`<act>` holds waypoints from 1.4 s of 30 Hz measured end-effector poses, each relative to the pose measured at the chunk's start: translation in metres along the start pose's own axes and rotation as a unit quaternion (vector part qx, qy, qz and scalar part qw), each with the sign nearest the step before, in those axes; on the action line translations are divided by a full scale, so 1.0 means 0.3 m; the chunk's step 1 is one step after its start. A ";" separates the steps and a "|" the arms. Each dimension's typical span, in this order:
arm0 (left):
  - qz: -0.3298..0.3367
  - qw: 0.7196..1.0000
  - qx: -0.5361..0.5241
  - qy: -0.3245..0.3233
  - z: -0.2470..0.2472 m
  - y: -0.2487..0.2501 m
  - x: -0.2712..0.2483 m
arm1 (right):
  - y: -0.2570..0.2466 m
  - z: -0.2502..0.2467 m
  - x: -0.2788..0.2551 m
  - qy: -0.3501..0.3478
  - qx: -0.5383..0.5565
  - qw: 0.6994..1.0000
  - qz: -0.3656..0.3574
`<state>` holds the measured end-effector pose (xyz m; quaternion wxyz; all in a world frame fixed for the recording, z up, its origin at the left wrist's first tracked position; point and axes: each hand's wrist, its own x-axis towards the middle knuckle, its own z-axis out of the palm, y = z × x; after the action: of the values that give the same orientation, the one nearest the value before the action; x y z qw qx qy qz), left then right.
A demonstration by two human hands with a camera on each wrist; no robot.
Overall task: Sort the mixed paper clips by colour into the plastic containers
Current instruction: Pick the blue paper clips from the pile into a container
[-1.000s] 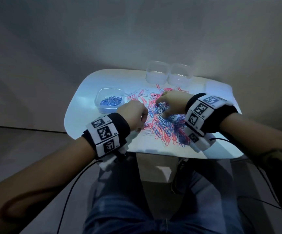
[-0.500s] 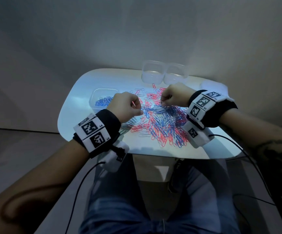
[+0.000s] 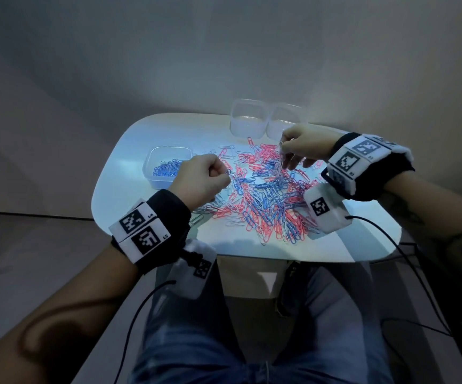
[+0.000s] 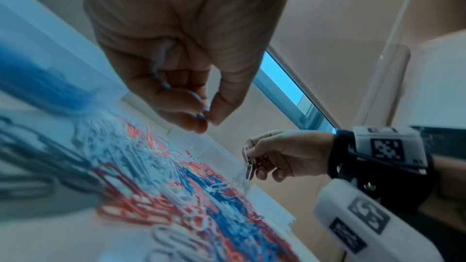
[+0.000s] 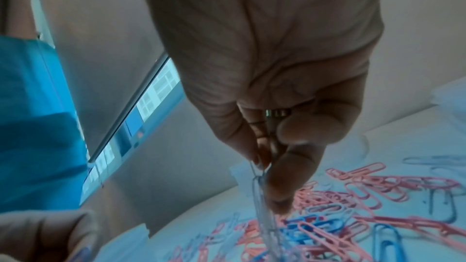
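Clips (image 3: 266, 198), pink, blue and white, lie heaped mid-worktop (image 3: 252, 248). My right hand (image 3: 304, 148) has risen toward the far edge since half a second ago, fingers (image 5: 279, 182) pinching a linked string of pale clips (image 4: 248, 168) so it lifts clear of the tangle. My left hand (image 3: 202, 178) has drifted toward the blue-filled container (image 3: 166, 167) near the left edge, curled on blue clips (image 4: 201, 116), ready to drop, I judge. Two clear containers (image 3: 249, 120) at the far edge look empty.

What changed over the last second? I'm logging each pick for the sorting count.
The right hand rose from the pile, pinching linked white clips. The left hand drew back with blue clips in its grip. The containers and blue-clip tub stayed put.
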<state>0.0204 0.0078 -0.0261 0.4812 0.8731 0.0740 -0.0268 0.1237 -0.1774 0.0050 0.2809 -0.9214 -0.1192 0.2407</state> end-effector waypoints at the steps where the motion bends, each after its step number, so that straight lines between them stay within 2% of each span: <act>1: -0.015 0.999 -0.032 -0.005 0.002 0.004 -0.001 | -0.001 -0.008 -0.011 -0.008 0.030 1.000 -0.003; 5: -0.062 0.980 -0.183 -0.051 0.027 0.028 -0.006 | -0.004 -0.028 -0.059 -0.025 0.140 0.989 -0.034; 9: -0.116 0.959 -0.252 -0.051 0.074 0.053 0.014 | -0.010 -0.024 -0.110 -0.025 0.210 0.975 -0.070; 14: -0.187 0.900 -0.385 -0.085 0.099 0.076 0.040 | 0.013 0.000 -0.172 0.019 0.258 0.961 -0.093; 15: -0.188 0.901 -0.380 -0.092 0.101 0.078 0.044 | 0.024 0.006 -0.185 0.038 0.262 0.960 -0.091; 18: -0.156 0.935 -0.304 -0.095 0.102 0.081 0.048 | 0.070 0.021 -0.201 0.119 0.265 0.954 -0.068; 20: -0.140 0.946 -0.279 -0.090 0.095 0.082 0.047 | 0.097 0.021 -0.198 0.142 0.245 0.958 -0.042; 25: -0.117 0.952 -0.268 -0.093 0.101 0.069 0.047 | 0.081 0.001 -0.176 0.081 0.236 0.968 -0.023; 29: -0.073 0.956 -0.233 -0.162 0.117 0.076 0.043 | 0.032 0.004 -0.166 0.031 0.320 0.947 -0.025; 32: -0.115 0.922 -0.301 -0.216 0.113 0.088 0.046 | 0.017 0.009 -0.166 -0.023 0.419 0.908 -0.014; 35: -0.144 0.887 -0.361 -0.248 0.102 0.085 0.046 | 0.015 0.013 -0.167 -0.059 0.467 0.882 -0.003; 37: -0.134 0.890 -0.353 -0.255 0.098 0.078 0.041 | 0.013 0.013 -0.165 -0.070 0.485 0.872 0.003; 42: -0.070 0.919 -0.311 -0.230 0.085 0.067 0.025 | 0.008 0.013 -0.162 -0.093 0.509 0.856 -0.002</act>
<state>0.0314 -0.0236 -0.0238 0.7293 0.6417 0.0265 -0.2360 0.0802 -0.1948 0.0191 0.6988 -0.6230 -0.0076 0.3516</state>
